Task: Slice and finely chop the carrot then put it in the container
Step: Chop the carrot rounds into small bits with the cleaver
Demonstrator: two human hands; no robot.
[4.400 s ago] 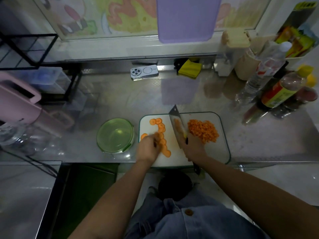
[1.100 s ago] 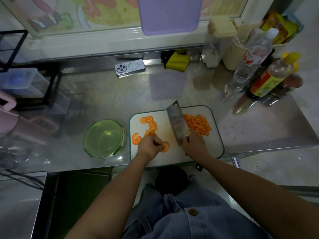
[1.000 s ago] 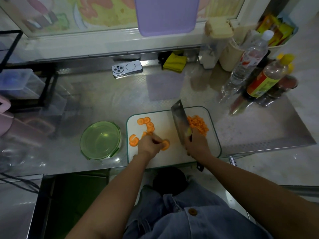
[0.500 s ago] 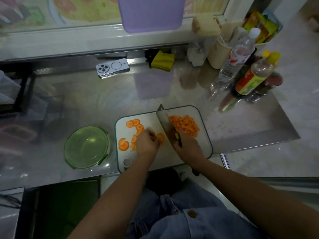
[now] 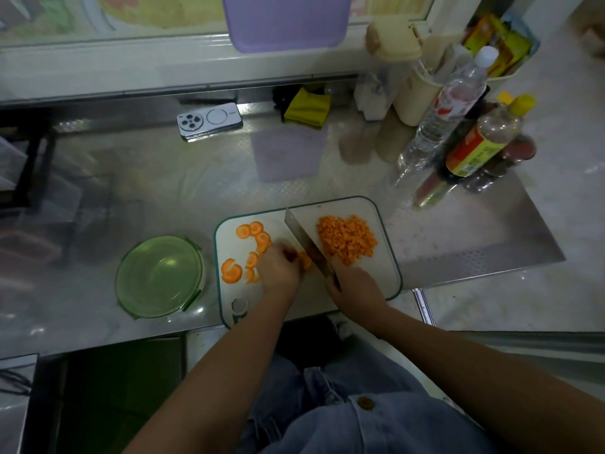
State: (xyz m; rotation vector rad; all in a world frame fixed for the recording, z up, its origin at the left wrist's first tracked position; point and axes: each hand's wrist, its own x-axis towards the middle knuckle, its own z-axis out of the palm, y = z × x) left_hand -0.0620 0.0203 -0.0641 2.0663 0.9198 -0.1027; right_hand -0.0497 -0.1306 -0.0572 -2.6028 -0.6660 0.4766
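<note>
Knife (image 5: 302, 237) down now, clamped in the right hand (image 5: 355, 288). The blade has swung off the chopped pile (image 5: 347, 239) and onto the slices (image 5: 305, 260) that the left hand (image 5: 280, 267) has bunched, fingers curled over them. Chopping resumes, I'd say. More wait at the board's (image 5: 370, 280) left. Container (image 5: 159, 276) sits empty left of it on the counter (image 5: 196, 191). Fingertips beside the edge are the only hazard; phone (image 5: 209, 121) and bottles (image 5: 481, 145) stand well back.

A phone (image 5: 209, 121) is lying face down on the steel counter (image 5: 163, 178) at upper centre, with a yellow cloth (image 5: 307, 108) sitting to its right. A purple board (image 5: 284, 21) is hanging at the top edge. A clear water bottle (image 5: 448, 106) and a yellow-capped bottle (image 5: 484, 139) are standing at the upper right.
</note>
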